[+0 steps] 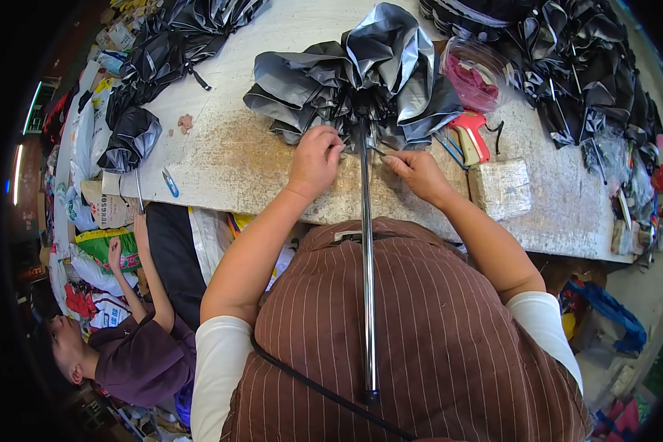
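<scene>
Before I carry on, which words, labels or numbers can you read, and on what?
I don't copy wording, so by place only:
Brown package: large dark letters, readable.
White bag with blue marks: too small to read.
Green-and-yellow bag: marks too blurred to read.
Umbrella: none that I can see.

Cluttered workshop with scuffed worktable (236, 158) and heaped dark umbrellas (597, 92)

Silver-black umbrella canopy (394, 55) hiding its own hub

Its folds shroud the rib joints; whatever the left hand (317, 163) touches is perhaps tucked behind its fingers. The thin dark piece (376, 151) pinched in the right hand (418, 175) is too small to identify. The top edge crops the umbrellas (158, 62) at upper left.
</scene>
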A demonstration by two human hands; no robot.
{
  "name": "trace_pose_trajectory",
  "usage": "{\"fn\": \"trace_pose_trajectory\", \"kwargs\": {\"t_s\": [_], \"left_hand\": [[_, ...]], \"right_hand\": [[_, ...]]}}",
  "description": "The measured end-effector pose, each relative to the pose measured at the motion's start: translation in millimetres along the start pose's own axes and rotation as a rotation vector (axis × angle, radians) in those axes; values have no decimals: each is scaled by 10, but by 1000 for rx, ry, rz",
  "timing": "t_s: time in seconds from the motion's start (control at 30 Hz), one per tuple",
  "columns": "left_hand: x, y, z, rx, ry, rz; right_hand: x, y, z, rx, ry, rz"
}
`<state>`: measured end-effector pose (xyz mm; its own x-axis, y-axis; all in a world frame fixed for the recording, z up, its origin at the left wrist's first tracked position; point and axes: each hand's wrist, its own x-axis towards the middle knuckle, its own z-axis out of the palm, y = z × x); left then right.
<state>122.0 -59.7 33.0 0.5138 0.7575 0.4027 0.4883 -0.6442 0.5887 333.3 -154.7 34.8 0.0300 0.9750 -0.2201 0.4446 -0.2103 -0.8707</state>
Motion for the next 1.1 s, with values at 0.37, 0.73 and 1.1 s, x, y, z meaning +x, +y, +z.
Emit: {"fn": "trace_pose_trajectory", "kwargs": {"t_s": [0.37,0.73,1.1], "left_hand": [[8,-3,-4,-186,-64,-298],[-40,-36,6,-169,-54,-349],[-38,-68,-33,-292,-58,-524]], "right_hand": [[32,166,52,96,33,46],[-74,108,66,66,114,59],[-18,-237,11,-218,14,-129]]}}
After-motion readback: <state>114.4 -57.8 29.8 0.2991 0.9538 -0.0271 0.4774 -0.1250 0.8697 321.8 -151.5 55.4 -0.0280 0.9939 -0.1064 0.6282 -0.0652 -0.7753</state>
